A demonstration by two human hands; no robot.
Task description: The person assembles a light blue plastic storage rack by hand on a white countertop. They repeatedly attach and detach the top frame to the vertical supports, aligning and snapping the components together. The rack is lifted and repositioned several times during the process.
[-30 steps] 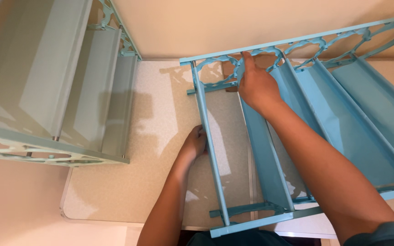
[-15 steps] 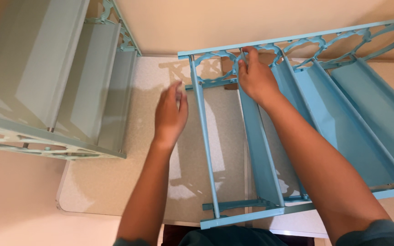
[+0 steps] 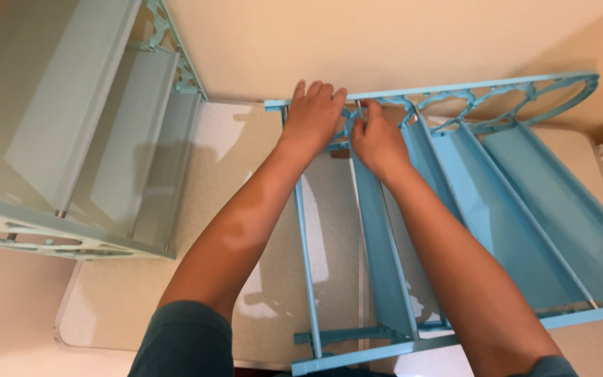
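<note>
The blue rack lies tipped against the cream wall, on the speckled floor mat, its slanted fabric shelves running away from the grip toward the lower right. Both hands meet at its upper side frame, the cut-out rail that runs along the wall. To the left of the grip, well apart from it, stands a pale green rack of the same build, its shelves slanting down toward the lower left corner.

The left hand lies over the near end of the rail, fingers curled over its top edge and pressed against it, the palm covering the corner where the thin blue side bar drops away below the grip. The right hand sits just beside it, touching the rail's patterned cut-outs, with thumb and forefinger pinched together on a thin metal rod that stands upright at the frame; what the rod's lower end goes into cannot be made out. Directly below this hand the first blue shelf panel runs down toward the rack's other side frame near the bottom edge of the view.
</note>
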